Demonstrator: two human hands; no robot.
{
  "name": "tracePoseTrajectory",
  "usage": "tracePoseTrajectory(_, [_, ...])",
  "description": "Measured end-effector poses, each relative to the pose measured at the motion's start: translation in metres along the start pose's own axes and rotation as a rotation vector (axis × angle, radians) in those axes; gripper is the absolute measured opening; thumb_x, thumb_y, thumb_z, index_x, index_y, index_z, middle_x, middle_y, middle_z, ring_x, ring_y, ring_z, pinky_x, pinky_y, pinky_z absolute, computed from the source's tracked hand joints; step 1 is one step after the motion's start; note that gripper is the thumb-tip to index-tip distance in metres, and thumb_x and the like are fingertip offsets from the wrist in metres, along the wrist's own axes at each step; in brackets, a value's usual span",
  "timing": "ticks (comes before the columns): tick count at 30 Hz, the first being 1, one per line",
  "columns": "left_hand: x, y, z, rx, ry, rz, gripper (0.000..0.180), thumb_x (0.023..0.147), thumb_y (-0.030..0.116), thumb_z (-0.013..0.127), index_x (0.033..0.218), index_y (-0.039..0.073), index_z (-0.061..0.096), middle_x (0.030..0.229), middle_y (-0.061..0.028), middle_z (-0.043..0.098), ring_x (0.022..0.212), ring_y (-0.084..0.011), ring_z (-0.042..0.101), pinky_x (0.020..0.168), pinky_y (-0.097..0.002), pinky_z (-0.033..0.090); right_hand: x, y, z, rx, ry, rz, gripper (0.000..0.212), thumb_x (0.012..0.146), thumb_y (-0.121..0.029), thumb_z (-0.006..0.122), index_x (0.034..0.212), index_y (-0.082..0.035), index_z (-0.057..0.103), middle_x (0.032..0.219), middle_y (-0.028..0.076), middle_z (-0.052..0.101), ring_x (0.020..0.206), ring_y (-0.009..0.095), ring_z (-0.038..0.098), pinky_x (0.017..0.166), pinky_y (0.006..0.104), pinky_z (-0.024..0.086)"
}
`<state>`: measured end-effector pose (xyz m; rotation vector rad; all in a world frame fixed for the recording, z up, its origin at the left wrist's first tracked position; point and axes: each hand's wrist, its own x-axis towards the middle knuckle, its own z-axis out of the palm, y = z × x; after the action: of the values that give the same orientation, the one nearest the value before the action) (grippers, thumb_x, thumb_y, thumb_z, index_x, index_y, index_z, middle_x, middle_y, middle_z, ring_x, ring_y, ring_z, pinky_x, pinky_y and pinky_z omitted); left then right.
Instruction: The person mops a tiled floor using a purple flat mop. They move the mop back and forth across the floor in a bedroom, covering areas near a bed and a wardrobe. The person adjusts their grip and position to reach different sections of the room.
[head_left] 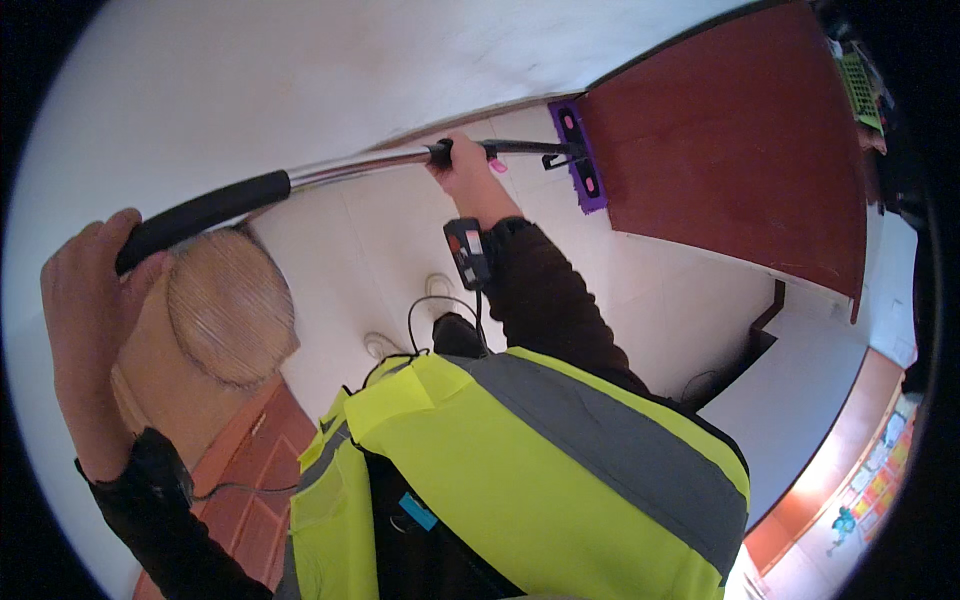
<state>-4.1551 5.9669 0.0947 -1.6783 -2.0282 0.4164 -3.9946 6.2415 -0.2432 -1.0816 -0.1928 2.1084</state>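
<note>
The left hand's (95, 285) fingers and thumb are closed around the end of a soft black grip (205, 222). The right hand's (465, 170) fingers are curled tight around the pole lower down, by a black ring. The grip and the shiny pole (370, 165) belong to a mop (330, 174), which slants across in front of the person. Its flat purple head (590, 185) is down on the floor (390, 245), just beside a big, smooth red-brown board (730, 150). I cannot tell if they touch.

The floor is pale and shiny, with thin lines between the tiles. The person's shoes (438, 286) stand on it. A plain white wall (300, 70) runs along the far side. Near the left hand is a round brown top (232, 305) with streaky lines. Below it is a red-brown door (255, 480) with panels. Over on the right are a pale grey flat top (790, 410) and a green basket (858, 90).
</note>
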Motion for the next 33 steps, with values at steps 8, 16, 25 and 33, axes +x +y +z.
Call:
tracePoseTrajectory(8, [-0.084, 0.043, 0.014, -0.209, -0.561, -0.223, 0.030, 0.067, 0.027, 0.072, 0.083, 0.005, 0.059, 0.078, -0.0157, 0.059, 0.082, -0.0300, 0.056, 0.070, -0.0401, 0.042, -0.025, 0.074, -0.085, -0.444, 0.214, 0.135, 0.021, 0.082, -0.021, 0.052, 0.091, -0.002, 0.050, 0.084, 0.012, 0.056, 0.070, 0.027, 0.058, 0.053, 0.0410, 0.054])
tracePoseTrajectory(16, [-0.176, 0.035, -0.031, -0.246, -0.524, -0.267, 0.033, 0.064, 0.023, 0.074, 0.079, 0.002, 0.055, 0.082, -0.0188, 0.058, 0.083, -0.0367, 0.054, 0.069, -0.0421, 0.042, -0.108, 0.112, -0.102, -1.537, -0.292, -0.082, 0.033, 0.067, -0.022, 0.072, 0.087, -0.003, 0.055, 0.082, 0.017, 0.063, 0.079, 0.032, 0.062, 0.063, 0.0411, 0.050])
tracePoseTrajectory(25, [-0.102, 0.024, -0.209, -0.109, -1.011, -0.699, 0.046, 0.063, 0.024, 0.074, 0.098, 0.000, 0.056, 0.094, -0.0192, 0.056, 0.090, -0.0358, 0.052, 0.078, -0.0445, 0.042, -0.183, 0.006, -0.019, -0.568, -0.260, 0.695, 0.030, 0.083, -0.035, 0.055, 0.082, -0.006, 0.052, 0.069, 0.009, 0.057, 0.048, 0.020, 0.057, 0.047, 0.0335, 0.050])
tracePoseTrajectory(33, [-0.024, -0.026, -0.262, 0.161, -0.257, -0.138, 0.050, 0.063, 0.044, 0.071, 0.080, 0.004, 0.047, 0.068, -0.0098, 0.043, 0.070, -0.0276, 0.043, 0.063, -0.0377, 0.034, -0.181, -0.114, 0.036, -0.077, -0.253, 0.552, 0.020, 0.084, -0.027, 0.057, 0.085, -0.008, 0.052, 0.075, 0.005, 0.056, 0.066, 0.019, 0.057, 0.058, 0.0324, 0.051])
